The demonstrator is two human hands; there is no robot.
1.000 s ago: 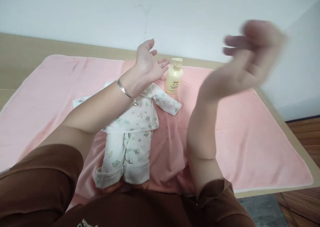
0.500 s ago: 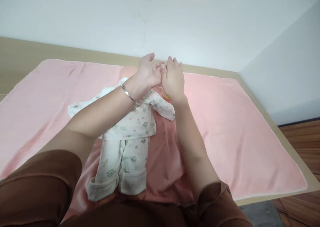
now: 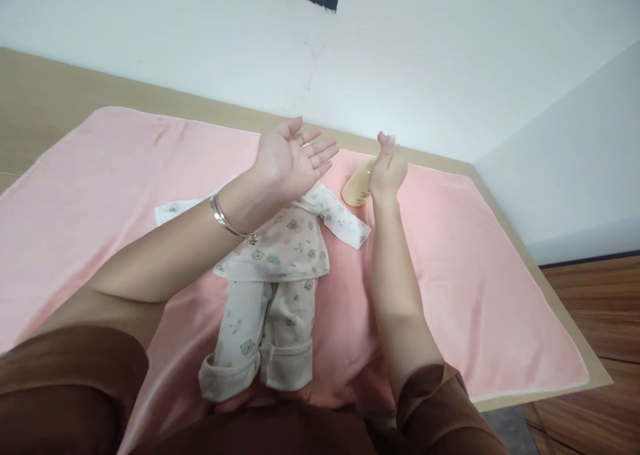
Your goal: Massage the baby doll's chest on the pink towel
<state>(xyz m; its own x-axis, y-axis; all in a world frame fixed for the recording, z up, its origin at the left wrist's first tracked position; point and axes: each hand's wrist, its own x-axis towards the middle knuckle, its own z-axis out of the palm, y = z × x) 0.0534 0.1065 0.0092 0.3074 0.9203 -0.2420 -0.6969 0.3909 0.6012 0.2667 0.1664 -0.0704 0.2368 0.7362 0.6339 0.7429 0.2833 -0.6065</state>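
My left hand (image 3: 289, 161) is raised palm up with fingers spread, holding nothing, above the chest of a doll in a white printed baby suit (image 3: 273, 268). A silver bangle (image 3: 223, 216) circles that wrist. My right hand (image 3: 387, 165) is lifted edge-on to the right, fingers together and slightly curled, with nothing seen in it. It hides most of a pale yellow pump bottle (image 3: 356, 187) standing just behind it. The doll lies on its back on a pink blanket (image 3: 475, 255), its head hidden by my left hand.
The blanket covers a light wooden table (image 3: 565, 308) set against a white wall (image 3: 425, 55). Wooden floor (image 3: 600, 308) shows at the right. My brown sleeves (image 3: 65, 381) fill the bottom of the view.
A second ago my hands were apart with the right one swinging high. Half a second ago they met over the doll. Now they have parted again, the right hand moving right before the bottle.
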